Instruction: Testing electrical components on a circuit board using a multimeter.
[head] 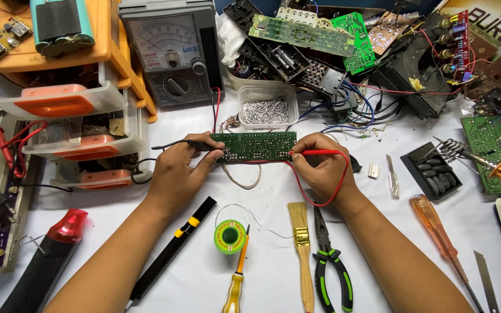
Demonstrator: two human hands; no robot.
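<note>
Left hand (182, 169) pinches black probe (189, 144) at green board (254, 146) | right hand (319, 167) pinches red probe (319, 153) beside it | risk: a tip may slip and touch two spots.

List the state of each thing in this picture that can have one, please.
left hand: holds black probe
right hand: holds red probe
circuit board: flat, both probe tips on it
pliers: closed
drawer unit: drawers pulled out
clear tub: uncovered
</note>
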